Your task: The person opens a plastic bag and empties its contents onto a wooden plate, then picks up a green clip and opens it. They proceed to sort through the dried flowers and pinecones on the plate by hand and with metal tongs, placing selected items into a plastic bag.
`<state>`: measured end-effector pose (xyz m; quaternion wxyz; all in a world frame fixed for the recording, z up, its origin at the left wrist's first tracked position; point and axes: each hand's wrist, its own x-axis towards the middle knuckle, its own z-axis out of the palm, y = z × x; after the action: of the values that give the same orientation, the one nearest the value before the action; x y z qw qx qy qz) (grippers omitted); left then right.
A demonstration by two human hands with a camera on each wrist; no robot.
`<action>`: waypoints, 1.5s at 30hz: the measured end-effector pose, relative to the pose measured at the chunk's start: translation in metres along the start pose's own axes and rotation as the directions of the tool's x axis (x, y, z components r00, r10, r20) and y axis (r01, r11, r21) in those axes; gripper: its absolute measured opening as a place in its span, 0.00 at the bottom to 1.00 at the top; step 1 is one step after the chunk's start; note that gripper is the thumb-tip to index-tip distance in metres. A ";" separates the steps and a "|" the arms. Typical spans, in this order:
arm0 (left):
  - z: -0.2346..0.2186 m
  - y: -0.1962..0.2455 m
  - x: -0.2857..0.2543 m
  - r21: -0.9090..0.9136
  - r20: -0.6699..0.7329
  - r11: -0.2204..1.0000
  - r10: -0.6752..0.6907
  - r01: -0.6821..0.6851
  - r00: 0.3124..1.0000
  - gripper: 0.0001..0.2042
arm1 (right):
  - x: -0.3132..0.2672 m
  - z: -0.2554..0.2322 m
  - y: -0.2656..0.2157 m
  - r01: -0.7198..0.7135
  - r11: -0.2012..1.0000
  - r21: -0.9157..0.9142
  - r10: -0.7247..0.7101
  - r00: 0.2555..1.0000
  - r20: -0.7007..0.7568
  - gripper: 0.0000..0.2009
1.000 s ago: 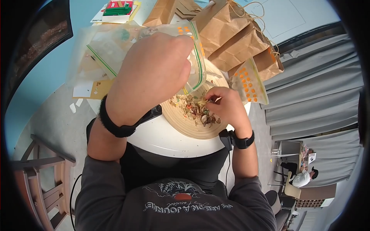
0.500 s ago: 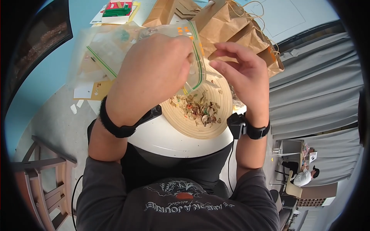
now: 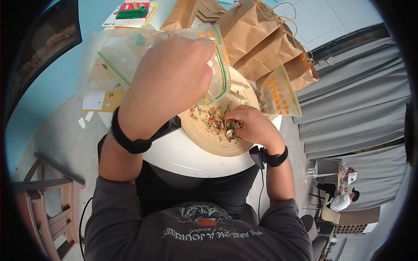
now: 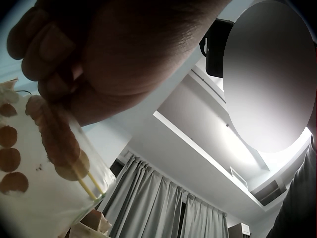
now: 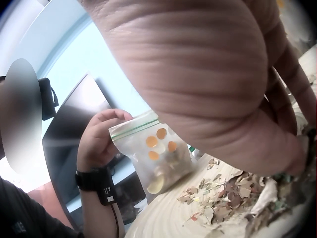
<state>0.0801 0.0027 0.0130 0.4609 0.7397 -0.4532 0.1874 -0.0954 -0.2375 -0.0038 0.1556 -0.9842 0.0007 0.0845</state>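
In the head view my left hand (image 3: pixel 172 76) grips the upper edge of a clear zip bag (image 3: pixel 223 82) with a green seal and orange dots. The right wrist view shows this bag (image 5: pixel 171 168) hanging upright from the left hand (image 5: pixel 101 139), with pieces inside. My right hand (image 3: pixel 257 126) reaches down to a round wooden plate (image 3: pixel 196 139), its bent fingertips among dried, leafy bits (image 3: pixel 215 122). A gap shows between thumb and fingers. The right wrist view has the thumb tip touching the bits (image 5: pixel 233 196); the other fingertips are partly hidden.
Brown paper bags (image 3: pixel 257 39) stand behind the plate. A second dotted bag (image 3: pixel 278 93) lies to its right, and another zip bag (image 3: pixel 106 71) to the left. Red and green items (image 3: pixel 133 11) sit at the back left. Someone (image 3: pixel 342 202) sits far off right.
My right hand has gone from the plate up beside the bag's opening and back down to the bits. The left hand has stayed almost still, holding the bag.
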 end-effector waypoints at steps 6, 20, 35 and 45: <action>0.000 -0.001 0.001 -0.001 0.017 1.000 -0.007 0.007 1.000 0.03 | 0.004 0.005 0.008 -0.009 0.999 -0.043 0.009 1.000 -0.005 0.15; 0.002 -0.003 0.002 -0.007 -0.004 1.000 0.026 -0.026 1.000 0.03 | -0.003 -0.018 -0.002 -0.137 0.964 0.226 0.173 0.974 -0.147 0.06; 0.000 -0.002 0.001 0.028 0.012 1.000 0.008 -0.008 1.000 0.04 | -0.002 -0.002 -0.012 -0.182 0.974 0.136 0.172 0.982 0.077 0.22; 0.000 -0.002 0.001 0.019 0.003 1.000 0.015 -0.015 1.000 0.04 | -0.003 0.003 -0.010 -0.215 0.953 0.213 0.196 0.975 0.106 0.14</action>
<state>0.0827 0.0026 0.0128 0.4519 0.7407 -0.4576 0.1942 -0.0987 -0.2269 -0.0030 0.2552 -0.9507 0.1059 0.1408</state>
